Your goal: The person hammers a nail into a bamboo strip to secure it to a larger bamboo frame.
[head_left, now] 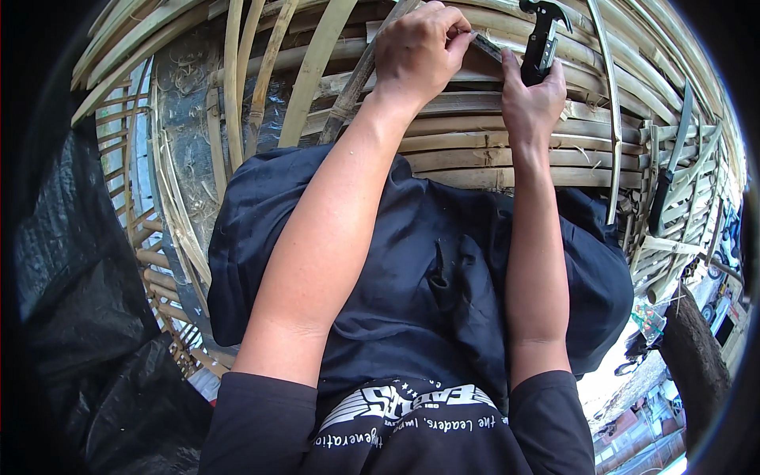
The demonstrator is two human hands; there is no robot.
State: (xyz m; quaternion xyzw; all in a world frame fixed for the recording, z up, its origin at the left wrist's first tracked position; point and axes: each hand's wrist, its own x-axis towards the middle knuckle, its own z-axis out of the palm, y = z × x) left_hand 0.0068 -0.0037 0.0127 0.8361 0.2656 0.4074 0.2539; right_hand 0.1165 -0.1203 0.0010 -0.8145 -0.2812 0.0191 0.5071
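Note:
My right hand is wrapped round a black multi-tool hammer, its head with a curved claw pointing away from me. To the left of it, my left hand is closed, thumb and forefinger pinched together. A thin dark strip runs between the left fingertips and the right thumb. I cannot tell whether it is part of the hammer. Under both hands lies a surface of split bamboo slats.
Upright bamboo strips stand at the left. A long knife with a black handle rests on the bamboo lattice at the right. A black sheet hangs at the far left. A thick log stands at the lower right.

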